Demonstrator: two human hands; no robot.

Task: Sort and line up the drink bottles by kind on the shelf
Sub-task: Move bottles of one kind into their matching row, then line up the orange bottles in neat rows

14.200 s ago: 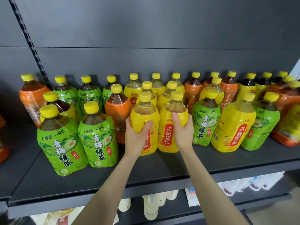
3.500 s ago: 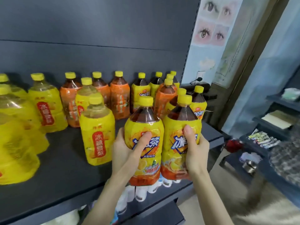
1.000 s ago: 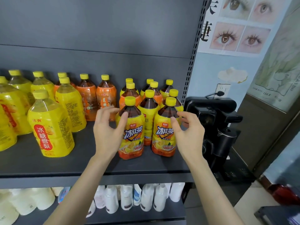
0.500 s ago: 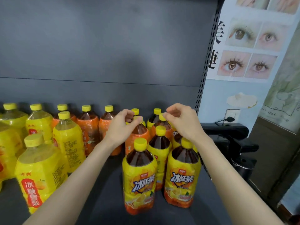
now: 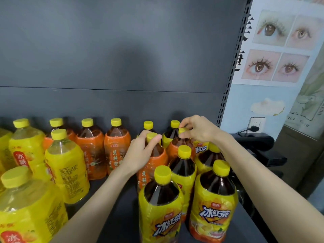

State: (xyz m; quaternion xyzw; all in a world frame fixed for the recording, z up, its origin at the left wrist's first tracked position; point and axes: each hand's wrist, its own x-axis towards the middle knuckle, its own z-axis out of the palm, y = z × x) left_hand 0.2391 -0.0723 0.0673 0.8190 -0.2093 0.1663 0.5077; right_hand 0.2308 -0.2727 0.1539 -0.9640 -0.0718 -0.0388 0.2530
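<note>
On the dark shelf [image 5: 122, 216] stand yellow-capped drink bottles. My left hand [image 5: 140, 153] grips the neck and cap of an orange-labelled tea bottle [image 5: 150, 165] in the middle of the right-hand group. My right hand [image 5: 198, 130] pinches the cap of a second orange-labelled bottle [image 5: 180, 146] just to its right. In front of them stand two iced black tea bottles with yellow labels [image 5: 161, 207] [image 5: 213, 204], with more of that kind behind. Further orange bottles [image 5: 117, 146] line the back wall.
Pale yellow pear-drink bottles [image 5: 66, 169] crowd the left side of the shelf. A perforated upright [image 5: 231, 71] ends the shelf on the right. Beyond it stands a black machine [image 5: 259, 142] under a wall socket and eye posters [image 5: 277, 46].
Both hands let go of the two front iced-tea bottles and reached back over them; they now close on the caps of two orange bottles. The camera has moved closer and lower.
</note>
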